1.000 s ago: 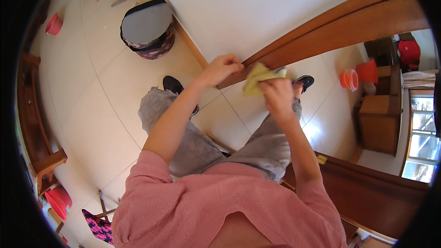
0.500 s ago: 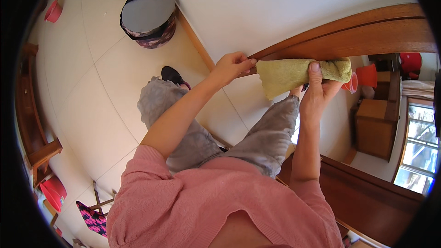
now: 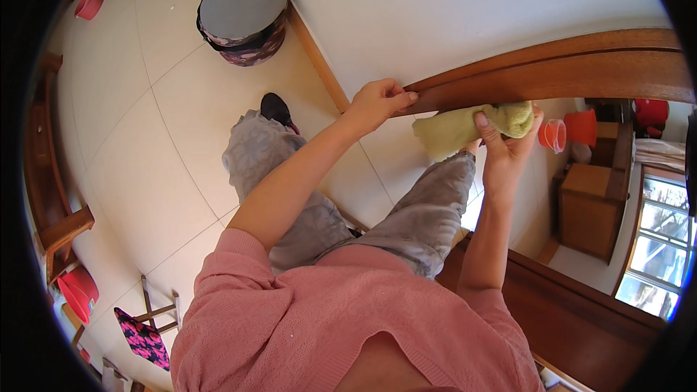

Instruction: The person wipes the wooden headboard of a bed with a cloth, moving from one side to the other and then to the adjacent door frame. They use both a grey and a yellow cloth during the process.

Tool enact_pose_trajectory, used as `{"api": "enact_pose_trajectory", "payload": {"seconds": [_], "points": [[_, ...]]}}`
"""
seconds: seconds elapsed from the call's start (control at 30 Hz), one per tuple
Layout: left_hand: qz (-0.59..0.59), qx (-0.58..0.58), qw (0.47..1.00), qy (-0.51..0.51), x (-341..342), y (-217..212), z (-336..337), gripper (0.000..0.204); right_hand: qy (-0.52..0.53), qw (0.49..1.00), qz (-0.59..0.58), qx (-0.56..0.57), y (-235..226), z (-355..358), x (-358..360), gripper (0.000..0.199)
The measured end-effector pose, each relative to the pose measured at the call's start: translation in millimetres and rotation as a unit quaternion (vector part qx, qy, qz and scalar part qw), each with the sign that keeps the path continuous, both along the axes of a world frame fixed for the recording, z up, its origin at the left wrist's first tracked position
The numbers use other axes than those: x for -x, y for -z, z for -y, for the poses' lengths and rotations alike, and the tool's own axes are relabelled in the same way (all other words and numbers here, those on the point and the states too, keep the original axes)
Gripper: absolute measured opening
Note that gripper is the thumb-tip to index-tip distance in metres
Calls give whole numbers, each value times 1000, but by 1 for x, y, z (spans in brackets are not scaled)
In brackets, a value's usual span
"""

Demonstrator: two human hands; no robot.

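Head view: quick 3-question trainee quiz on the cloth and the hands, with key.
1. True or false: the right hand presses a yellow-green cloth against the wooden door frame.
2. What does the left hand touch? A) the round grey-topped drum-shaped container B) the door frame C) the cloth
3. Fill in: the orange cup lies to the ____ of the cloth in the picture.

Key: 1 true; 2 B; 3 right.
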State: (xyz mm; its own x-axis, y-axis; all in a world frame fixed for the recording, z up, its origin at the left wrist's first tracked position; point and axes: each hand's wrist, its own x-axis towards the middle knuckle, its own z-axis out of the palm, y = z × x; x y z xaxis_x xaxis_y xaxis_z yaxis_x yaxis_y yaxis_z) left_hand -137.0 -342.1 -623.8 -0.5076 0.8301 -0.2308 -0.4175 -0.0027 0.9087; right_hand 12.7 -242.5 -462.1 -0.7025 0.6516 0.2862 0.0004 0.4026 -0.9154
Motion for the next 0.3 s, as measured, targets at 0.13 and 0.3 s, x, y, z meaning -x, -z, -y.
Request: {"api": "enact_pose_trajectory", "payload": {"seconds": [0.13,0.3], "points": [[22,-17,1000,-3,-1,4,-2,36,-17,999,26,23,11,2,0,48],[31,-40,999,3,0,10,-3,35,3,1000,19,14,18,4,2,49]]}}
